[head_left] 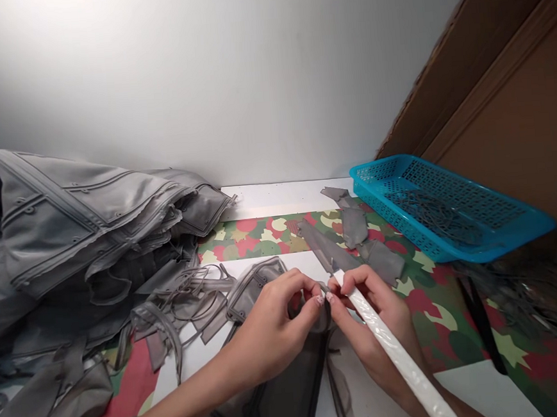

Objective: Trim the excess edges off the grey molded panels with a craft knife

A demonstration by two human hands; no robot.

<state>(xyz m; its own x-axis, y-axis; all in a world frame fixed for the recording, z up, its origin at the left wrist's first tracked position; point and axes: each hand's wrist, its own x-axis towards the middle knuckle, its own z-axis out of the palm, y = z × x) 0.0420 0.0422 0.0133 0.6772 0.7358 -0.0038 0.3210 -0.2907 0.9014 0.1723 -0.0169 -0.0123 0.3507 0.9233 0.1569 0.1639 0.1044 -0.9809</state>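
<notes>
My left hand is closed, thumb and fingertips pinching the edge of a dark grey, rubber-like moulded piece. Right beside it, my right hand holds a slim tool with a long white pearly handle, its thin metal tip pointing away from me. The right thumb and fingertips also meet at the grey edge, nearly touching the left fingertips. Exactly what lies between the fingertips is mostly hidden. Another grey moulded piece lies just beyond my left hand.
Large grey moulded sheets are heaped at the left, with loose trimmed strips in front. Flat grey scraps lie beyond my hands on the camouflage-patterned surface. A blue basket holds thin offcuts. A black slender tool lies at right, near a cardboard wall.
</notes>
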